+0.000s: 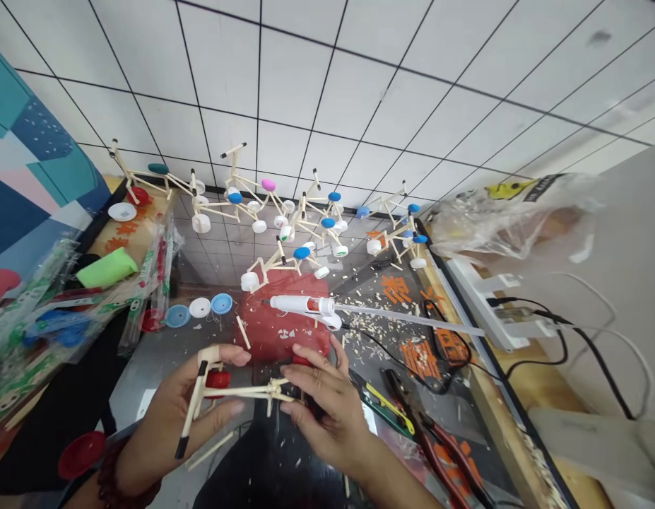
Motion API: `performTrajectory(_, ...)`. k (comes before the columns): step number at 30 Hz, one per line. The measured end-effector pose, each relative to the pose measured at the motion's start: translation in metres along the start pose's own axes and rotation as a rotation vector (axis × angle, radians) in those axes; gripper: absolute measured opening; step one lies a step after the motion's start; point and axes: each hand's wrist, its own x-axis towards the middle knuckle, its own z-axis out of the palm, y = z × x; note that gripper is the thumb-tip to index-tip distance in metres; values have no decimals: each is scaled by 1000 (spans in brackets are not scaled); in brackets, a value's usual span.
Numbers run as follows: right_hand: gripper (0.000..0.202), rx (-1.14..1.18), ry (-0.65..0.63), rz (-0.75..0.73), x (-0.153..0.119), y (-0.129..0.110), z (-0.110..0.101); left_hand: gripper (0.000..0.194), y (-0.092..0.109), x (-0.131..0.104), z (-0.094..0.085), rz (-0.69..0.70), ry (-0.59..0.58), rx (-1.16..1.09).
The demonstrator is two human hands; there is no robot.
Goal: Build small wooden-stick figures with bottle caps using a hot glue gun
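Observation:
A small bicycle-like frame of thin wooden sticks lies across both my hands, low in the middle of the view. My left hand curls round its front end, where a black-tipped crossbar and a red bottle cap show between thumb and fingers. At the other end my right hand pinches the joined sticks with thumb and fingertips; those fingers partly hide more red pieces. Just beyond the hands, a white hot glue gun rests on a red mat, with a long translucent glue stick in its back.
Several stick bicycles with cap wheels, including one with a blue seat, stand at the back. Blue caps lie left of the mat. Wood scraps, cutting pliers, cables and a power strip are right. Plastic packets crowd the left.

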Motion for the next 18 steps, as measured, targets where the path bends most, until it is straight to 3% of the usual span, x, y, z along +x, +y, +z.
performTrajectory(3, 54, -18, 1, -15, 0, -1, 0, 43, 5, 3, 0, 10, -7, -33)
performTrajectory(8, 81, -97, 1, 7, -2, -2, -2, 47, 5, 4, -1, 18, -9, -84)
performTrajectory(15, 32, -64, 51, 66, 2, -3, -1, 56, 3, 1, 0, 72, -37, -136)
performTrajectory(18, 26, -32, 49, 103, 4, -6, 2, 54, 7, 1, 0, 79, -4, -121)
